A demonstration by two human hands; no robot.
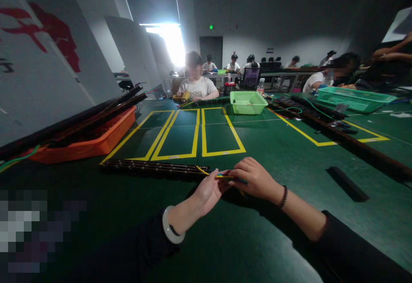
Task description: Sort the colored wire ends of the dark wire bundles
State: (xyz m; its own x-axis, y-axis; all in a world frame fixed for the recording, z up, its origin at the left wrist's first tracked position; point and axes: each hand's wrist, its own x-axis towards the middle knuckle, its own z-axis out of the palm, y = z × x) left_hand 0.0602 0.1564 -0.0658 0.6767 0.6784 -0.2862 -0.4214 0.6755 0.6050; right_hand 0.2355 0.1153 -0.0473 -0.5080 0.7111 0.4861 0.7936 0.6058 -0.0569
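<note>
Coloured wires (225, 176), yellow, blue and green among them, run between my two hands over the green table. My left hand (210, 191), with a pale bangle at the wrist, is closed around them. On the right side, my right hand (254, 178) pinches the same bundle, its fingertips partly hidden. The yellow wire leads left to the end of a long dark strip (151, 169) with rows of shiny dots, which lies flat on the table. My left fingers are right beside that end of the strip.
An orange basket (120, 128) holding long dark strips stands at left. Across the table are a light green basket (247, 103) and a seated person (198, 86). More strips (341, 133) and a teal basket (355, 98) lie at right, near a short black bar (346, 183).
</note>
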